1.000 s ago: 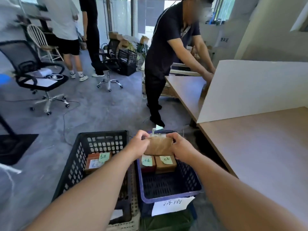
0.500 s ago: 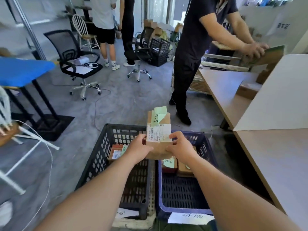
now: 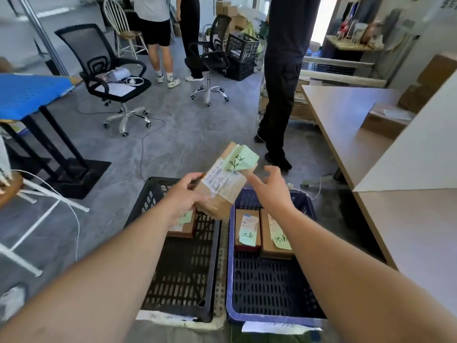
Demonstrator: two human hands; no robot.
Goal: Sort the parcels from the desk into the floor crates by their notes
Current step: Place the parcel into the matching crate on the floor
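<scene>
Brown parcel (image 3: 222, 186) is gripped at its lower left by the left hand (image 3: 184, 196), fingers curled round it. It is held tilted above the gap between the black crate (image 3: 139, 210) and the blue crate (image 3: 228, 268). A green note (image 3: 243, 158) is stuck on its upper end. Right hand (image 3: 269, 189) is spread, holding nothing, just beside the parcel; contact cannot be told. One noted parcel (image 3: 184, 226) is seen in the black crate, two (image 3: 247, 231) in the blue. The counter (image 3: 420, 231) is at right.
</scene>
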